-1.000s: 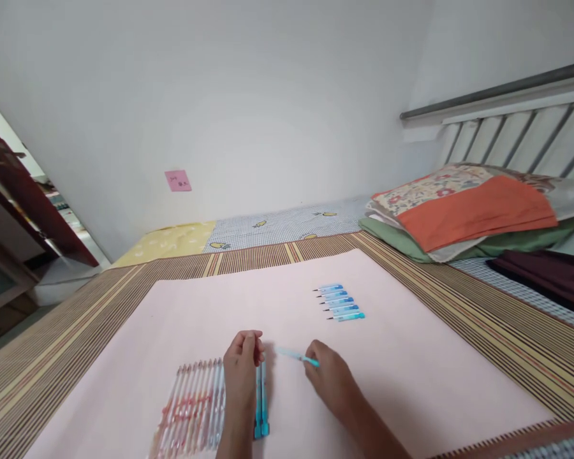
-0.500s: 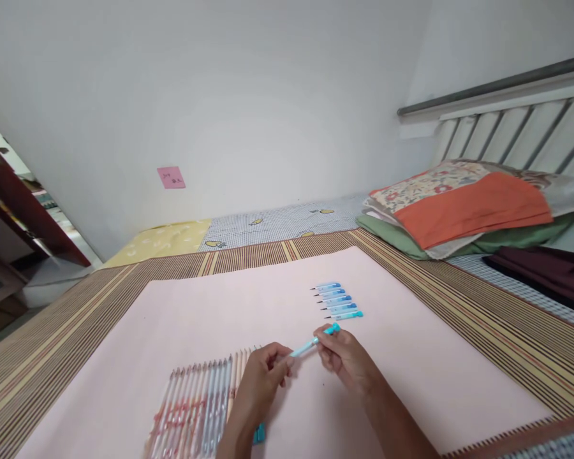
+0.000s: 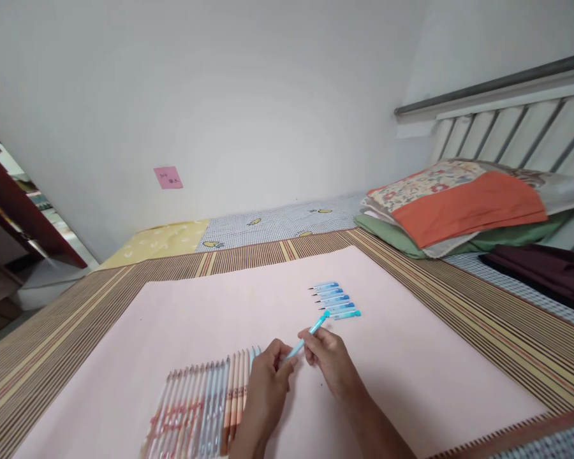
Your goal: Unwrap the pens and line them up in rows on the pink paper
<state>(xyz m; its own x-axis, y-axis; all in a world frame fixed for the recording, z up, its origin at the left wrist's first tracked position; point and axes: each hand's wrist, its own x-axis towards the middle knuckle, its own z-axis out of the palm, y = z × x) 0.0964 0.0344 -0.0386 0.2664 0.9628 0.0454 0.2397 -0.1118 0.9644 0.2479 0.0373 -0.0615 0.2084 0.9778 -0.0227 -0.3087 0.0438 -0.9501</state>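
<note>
Between my two hands a slim light-blue pen (image 3: 317,323) with a turquoise end is held at a slant, that end up and to the right. My left hand (image 3: 270,377) is closed round its lower end, which the fingers hide. Near its middle, my right hand (image 3: 330,357) pinches the barrel. Just beyond, several blue pens (image 3: 333,299) lie in a short stack of rows with dark points to the left; the nearest has a turquoise end. Left of my left hand lies a long row of pens (image 3: 191,401), pink, clear, bluish and orange-brown; my hand and forearm cover its right part.
A pale pink sheet (image 3: 210,312) lies under the pens on a striped mat (image 3: 76,312). Folded pillows and cloths (image 3: 473,207) are piled at the right by a white slatted headboard (image 3: 511,131). A pink note (image 3: 168,178) sticks to the wall.
My right hand and the pen's turquoise end have moved slightly left; the pen is tilted more steeply. My left hand has shifted a little, and more of the left row shows.
</note>
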